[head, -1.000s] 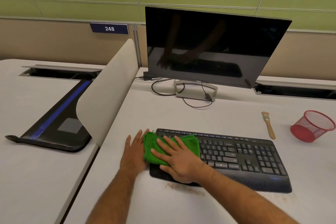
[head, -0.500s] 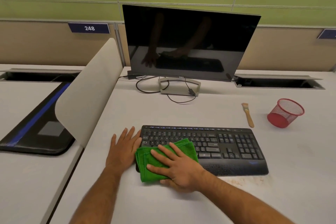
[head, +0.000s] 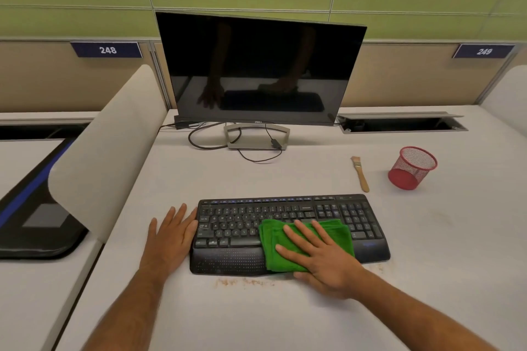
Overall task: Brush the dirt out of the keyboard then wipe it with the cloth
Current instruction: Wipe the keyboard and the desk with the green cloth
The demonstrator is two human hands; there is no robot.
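A black keyboard [head: 242, 225] with a wrist rest lies on the white desk [head: 285, 316]. A folded green cloth [head: 273, 242] rests on its middle and right part. My right hand [head: 322, 259] presses flat on the cloth, fingers spread. My left hand [head: 171, 236] lies flat on the desk, fingertips touching the keyboard's left edge. A small wooden-handled brush [head: 360, 174] lies on the desk beyond the keyboard's right end. Brown dirt crumbs [head: 242, 282] are scattered on the desk just in front of the keyboard.
A dark monitor [head: 256, 65] on a grey stand with loose cables stands behind the keyboard. A red mesh cup [head: 410, 168] lies tipped at the right. A curved white divider [head: 105, 151] borders the desk on the left. An open cable tray [head: 399, 122] sits at the back right.
My right hand has slid the cloth from the keyboard's left end to its middle and right part. My left hand stays at the left edge. The camera view shifted.
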